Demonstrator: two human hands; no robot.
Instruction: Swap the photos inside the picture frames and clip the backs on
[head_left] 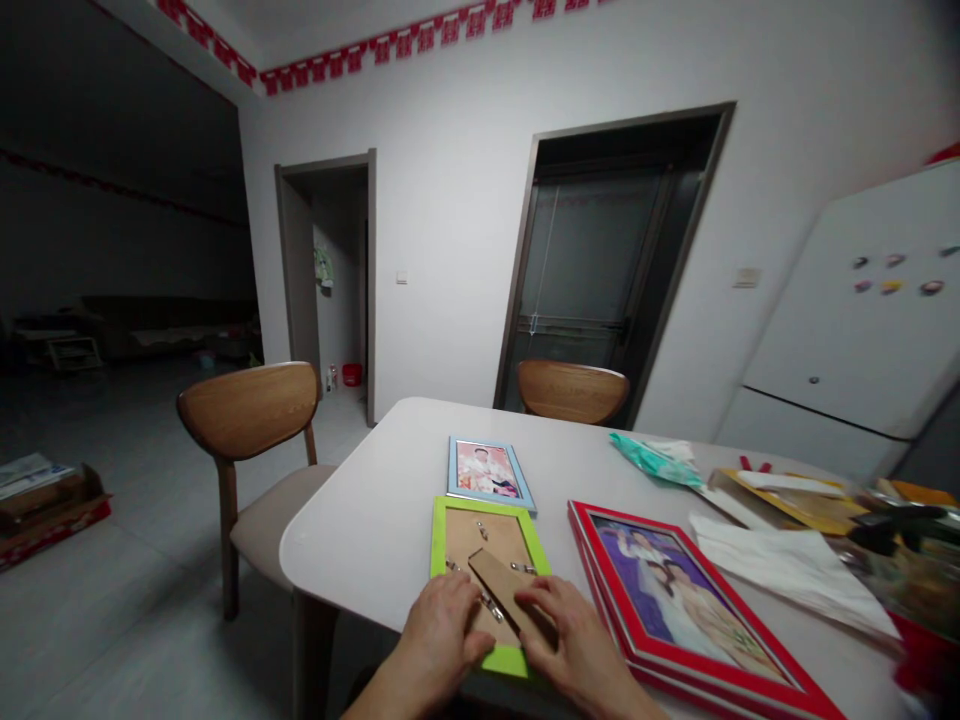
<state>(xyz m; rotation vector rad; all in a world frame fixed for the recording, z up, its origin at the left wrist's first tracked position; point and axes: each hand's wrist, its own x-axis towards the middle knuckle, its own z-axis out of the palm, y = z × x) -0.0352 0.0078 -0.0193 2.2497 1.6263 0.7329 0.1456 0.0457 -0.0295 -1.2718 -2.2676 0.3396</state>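
Observation:
A lime-green picture frame (pixel 441 530) lies face down near the table's front edge, its brown backboard (pixel 457 528) showing several small metal clips. A brown stand flap (pixel 491 575) slants across that backboard. My left hand (pixel 442 620) is closed over the frame's left side, with bent fingertips by a metal clip; what lies under the fingers is hidden. My right hand (pixel 574 635) has its thumb and fingers around the lower part of the stand flap. Just beyond the green frame, a light-blue picture frame (pixel 529 490) lies face up with a photo in it.
Stacked red picture frames (pixel 637 650) lie to the right, a photo in the top one. Beyond them are white paper (pixel 795 570), a teal-and-white packet (pixel 660 460) and a yellow envelope (pixel 802 505). Wooden chairs stand at the left (pixel 255 410) and far side (pixel 574 390).

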